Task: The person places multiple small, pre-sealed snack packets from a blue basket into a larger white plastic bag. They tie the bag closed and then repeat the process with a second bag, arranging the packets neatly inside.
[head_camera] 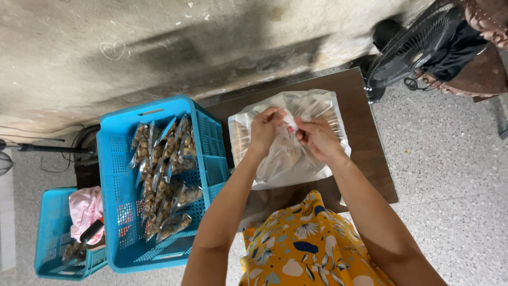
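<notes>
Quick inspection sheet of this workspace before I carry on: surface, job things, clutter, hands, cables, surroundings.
Surface: dark brown table, bare along its right side.
Job's things: big clear plastic bag on the table; large blue crate to the left, with a row of small filled packets inside.
Clutter: smaller blue crate at far left holding a pink cloth.
Hands: left hand and right hand both pinch the bag's top, close together.
Cables: dark cable on the floor by the wall.
Surroundings: stained grey wall, speckled floor, black fan at upper right.
</notes>
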